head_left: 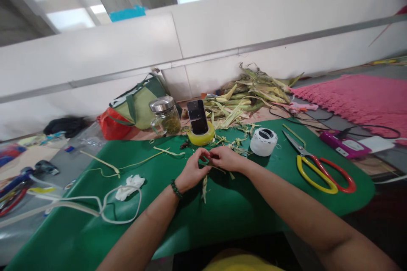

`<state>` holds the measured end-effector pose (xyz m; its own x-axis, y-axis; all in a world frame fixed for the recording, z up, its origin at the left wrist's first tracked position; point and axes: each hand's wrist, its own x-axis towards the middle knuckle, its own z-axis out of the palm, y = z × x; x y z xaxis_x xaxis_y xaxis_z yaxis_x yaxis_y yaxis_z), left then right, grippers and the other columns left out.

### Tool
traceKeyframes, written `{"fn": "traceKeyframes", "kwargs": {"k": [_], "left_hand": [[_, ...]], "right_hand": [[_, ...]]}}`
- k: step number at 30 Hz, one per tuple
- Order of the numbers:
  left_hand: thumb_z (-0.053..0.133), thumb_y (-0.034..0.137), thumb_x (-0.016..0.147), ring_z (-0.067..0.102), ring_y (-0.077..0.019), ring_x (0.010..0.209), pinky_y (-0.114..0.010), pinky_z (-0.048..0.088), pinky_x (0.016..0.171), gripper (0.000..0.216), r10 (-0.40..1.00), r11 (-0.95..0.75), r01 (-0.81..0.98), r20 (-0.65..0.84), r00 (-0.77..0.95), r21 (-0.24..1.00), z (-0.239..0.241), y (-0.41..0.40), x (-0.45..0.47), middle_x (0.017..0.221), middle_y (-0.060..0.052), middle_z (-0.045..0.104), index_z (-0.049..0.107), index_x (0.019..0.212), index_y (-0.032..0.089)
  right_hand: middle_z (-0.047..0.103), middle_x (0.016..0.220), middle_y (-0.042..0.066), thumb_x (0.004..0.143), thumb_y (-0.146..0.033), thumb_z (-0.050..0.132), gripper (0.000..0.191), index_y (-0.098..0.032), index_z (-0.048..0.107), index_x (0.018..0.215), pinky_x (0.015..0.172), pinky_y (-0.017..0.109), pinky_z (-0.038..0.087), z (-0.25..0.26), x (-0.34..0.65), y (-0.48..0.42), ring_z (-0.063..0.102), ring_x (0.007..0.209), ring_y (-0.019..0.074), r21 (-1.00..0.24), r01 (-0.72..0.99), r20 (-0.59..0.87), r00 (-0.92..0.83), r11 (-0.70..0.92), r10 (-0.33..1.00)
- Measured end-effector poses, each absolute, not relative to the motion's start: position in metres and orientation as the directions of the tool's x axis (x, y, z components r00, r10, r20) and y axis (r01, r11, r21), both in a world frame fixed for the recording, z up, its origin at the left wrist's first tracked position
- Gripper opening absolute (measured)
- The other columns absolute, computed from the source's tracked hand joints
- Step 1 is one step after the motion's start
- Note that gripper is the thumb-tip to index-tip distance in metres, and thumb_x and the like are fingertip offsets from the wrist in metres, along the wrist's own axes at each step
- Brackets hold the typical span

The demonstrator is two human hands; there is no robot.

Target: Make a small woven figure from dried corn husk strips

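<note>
My left hand and my right hand meet at the middle of the green mat, fingertips pinched together. Between them they grip a pale green husk strip, one end hanging below my left fingers and thinner ends poking out under my right. The exact spot where they pinch is partly hidden by the fingers. Just beyond stands a phone propped in a yellow tape roll. Knotted husk pieces lie past my right hand, beside a white spool of thread.
Large scissors with red and yellow handles lie at right, near a purple power strip. A husk pile and a glass jar stand behind. White cord, crumpled tissue and loose strips are at left.
</note>
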<state>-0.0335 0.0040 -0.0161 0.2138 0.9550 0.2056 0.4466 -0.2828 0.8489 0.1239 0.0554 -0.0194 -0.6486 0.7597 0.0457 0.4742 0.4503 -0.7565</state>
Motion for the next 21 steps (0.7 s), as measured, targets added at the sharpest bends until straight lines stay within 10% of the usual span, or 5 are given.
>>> {"fn": "traceKeyframes", "kwargs": {"k": [11, 21], "left_hand": [[0.056, 0.009, 0.066, 0.049, -0.0138, 0.071, -0.026, 0.042, 0.067, 0.015, 0.960, -0.278, 0.528, 0.209, 0.188, 0.802, -0.034, 0.008, -0.026, 0.074, 0.002, 0.053, 0.048, 0.075, 0.019], [0.053, 0.005, 0.065, 0.055, -0.0150, 0.068, -0.027, 0.045, 0.067, 0.020, 0.963, -0.253, 0.581, 0.144, 0.229, 0.773, -0.038, 0.010, -0.030, 0.074, -0.003, 0.059, 0.068, 0.072, 0.016]], "right_hand": [[0.059, 0.052, -0.002, 0.069, -0.017, 0.054, 0.007, -0.015, 0.054, 0.062, 0.043, 0.017, 0.038, -0.017, 0.130, 0.059, 0.047, 0.041, 0.0058, -0.952, 0.300, -0.170, -0.693, 0.066, 0.701], [0.060, 0.053, -0.002, 0.064, -0.029, 0.066, 0.017, -0.013, 0.061, 0.068, 0.046, 0.018, 0.039, -0.002, 0.146, 0.063, 0.050, 0.049, 0.0073, -0.997, 0.081, -0.070, -0.722, -0.016, 0.688]]}}
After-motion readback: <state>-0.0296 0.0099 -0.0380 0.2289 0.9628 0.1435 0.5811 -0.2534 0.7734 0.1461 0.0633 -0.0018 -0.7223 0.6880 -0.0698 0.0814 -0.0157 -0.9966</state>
